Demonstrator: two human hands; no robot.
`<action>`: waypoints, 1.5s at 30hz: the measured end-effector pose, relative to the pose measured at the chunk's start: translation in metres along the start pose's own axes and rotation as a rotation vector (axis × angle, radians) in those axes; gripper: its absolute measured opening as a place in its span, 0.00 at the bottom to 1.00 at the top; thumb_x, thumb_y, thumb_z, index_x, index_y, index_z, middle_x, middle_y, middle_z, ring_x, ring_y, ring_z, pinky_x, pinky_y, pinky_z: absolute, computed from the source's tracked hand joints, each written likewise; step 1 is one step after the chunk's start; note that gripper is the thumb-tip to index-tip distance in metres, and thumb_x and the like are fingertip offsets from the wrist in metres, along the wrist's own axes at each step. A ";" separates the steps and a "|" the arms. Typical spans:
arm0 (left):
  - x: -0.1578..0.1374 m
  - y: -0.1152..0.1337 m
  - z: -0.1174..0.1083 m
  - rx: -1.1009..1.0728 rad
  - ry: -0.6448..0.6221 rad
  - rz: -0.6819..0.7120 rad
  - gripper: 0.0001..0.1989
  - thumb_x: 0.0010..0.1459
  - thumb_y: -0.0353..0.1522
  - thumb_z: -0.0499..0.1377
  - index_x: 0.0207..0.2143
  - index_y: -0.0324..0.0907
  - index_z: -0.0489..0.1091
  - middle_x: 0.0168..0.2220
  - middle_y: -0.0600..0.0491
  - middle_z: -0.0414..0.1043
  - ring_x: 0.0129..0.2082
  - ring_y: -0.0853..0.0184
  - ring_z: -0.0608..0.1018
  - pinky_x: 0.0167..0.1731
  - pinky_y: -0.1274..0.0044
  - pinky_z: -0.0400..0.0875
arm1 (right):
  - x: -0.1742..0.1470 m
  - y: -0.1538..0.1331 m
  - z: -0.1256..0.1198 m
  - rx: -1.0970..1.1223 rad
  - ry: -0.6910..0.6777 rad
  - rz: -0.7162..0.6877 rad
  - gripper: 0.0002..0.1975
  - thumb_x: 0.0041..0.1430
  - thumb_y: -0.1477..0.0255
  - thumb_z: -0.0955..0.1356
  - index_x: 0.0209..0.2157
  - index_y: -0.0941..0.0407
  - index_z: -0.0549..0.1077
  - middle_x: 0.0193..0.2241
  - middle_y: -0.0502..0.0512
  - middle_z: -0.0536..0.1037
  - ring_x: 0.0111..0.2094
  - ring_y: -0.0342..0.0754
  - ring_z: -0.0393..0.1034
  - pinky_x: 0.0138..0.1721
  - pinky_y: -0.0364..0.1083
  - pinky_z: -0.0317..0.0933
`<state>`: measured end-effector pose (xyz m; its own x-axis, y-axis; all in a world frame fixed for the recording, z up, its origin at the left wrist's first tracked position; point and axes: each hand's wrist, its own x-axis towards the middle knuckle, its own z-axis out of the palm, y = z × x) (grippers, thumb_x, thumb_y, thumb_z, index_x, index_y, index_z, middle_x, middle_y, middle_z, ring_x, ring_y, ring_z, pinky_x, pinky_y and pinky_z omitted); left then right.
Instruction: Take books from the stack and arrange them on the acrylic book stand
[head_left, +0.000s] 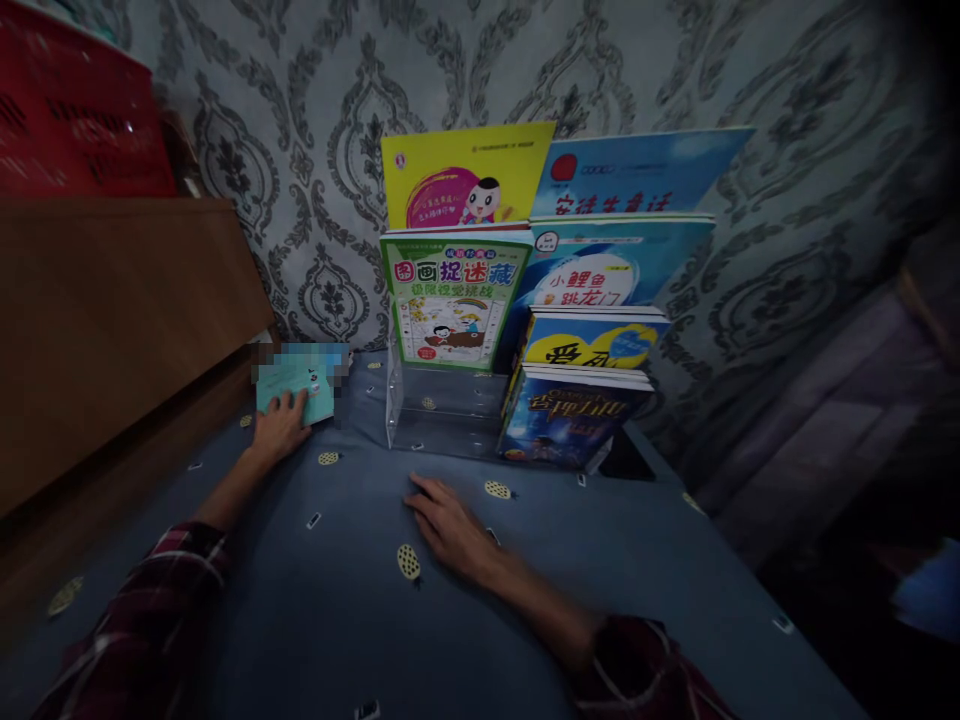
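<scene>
At the left, my left hand rests its slightly bent, spread fingers on the cover of a teal book. The book lies low by the wooden cabinet, and part of it is blurred out by blocky pixels. My right hand lies on the dark blue tablecloth, fingers stretched out, with nothing in it. Beyond it stands a clear acrylic book rack. In its left column are a green picture book and a yellow book. The front left step of the rack holds no book.
On the rack's right side stand a dark blue book, a yellow-and-blue book, a light blue book and a blue book. A wooden cabinet with a red basket borders the left. Patterned wall rises behind.
</scene>
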<state>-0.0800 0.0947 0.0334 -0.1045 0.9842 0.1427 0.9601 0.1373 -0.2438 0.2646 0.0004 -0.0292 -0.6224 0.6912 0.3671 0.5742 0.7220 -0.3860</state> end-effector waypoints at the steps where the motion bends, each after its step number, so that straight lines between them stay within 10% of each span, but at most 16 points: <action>1: 0.000 0.000 0.001 -0.001 -0.013 -0.007 0.35 0.64 0.36 0.51 0.71 0.41 0.47 0.69 0.33 0.54 0.65 0.42 0.63 0.52 0.51 0.70 | 0.000 0.000 0.000 -0.004 -0.002 0.002 0.16 0.69 0.75 0.63 0.54 0.56 0.76 0.62 0.65 0.71 0.62 0.56 0.69 0.63 0.57 0.65; 25: -0.035 -0.012 -0.008 0.083 -0.231 0.142 0.38 0.59 0.26 0.51 0.71 0.37 0.46 0.62 0.29 0.63 0.56 0.46 0.76 0.51 0.61 0.72 | 0.005 0.000 0.002 -0.020 -0.001 -0.032 0.15 0.68 0.76 0.63 0.50 0.57 0.77 0.60 0.65 0.73 0.58 0.56 0.71 0.60 0.58 0.68; 45: -0.099 0.021 -0.057 0.100 -0.408 0.243 0.34 0.59 0.23 0.50 0.69 0.29 0.51 0.58 0.28 0.70 0.55 0.49 0.78 0.50 0.65 0.73 | 0.006 0.000 0.001 0.031 -0.003 -0.022 0.15 0.68 0.76 0.63 0.51 0.56 0.78 0.60 0.66 0.73 0.60 0.58 0.70 0.60 0.59 0.67</action>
<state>-0.0352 -0.0058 0.0692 0.0073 0.9498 -0.3127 0.9416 -0.1118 -0.3176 0.2602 0.0043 -0.0272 -0.6367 0.6749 0.3730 0.5437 0.7359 -0.4035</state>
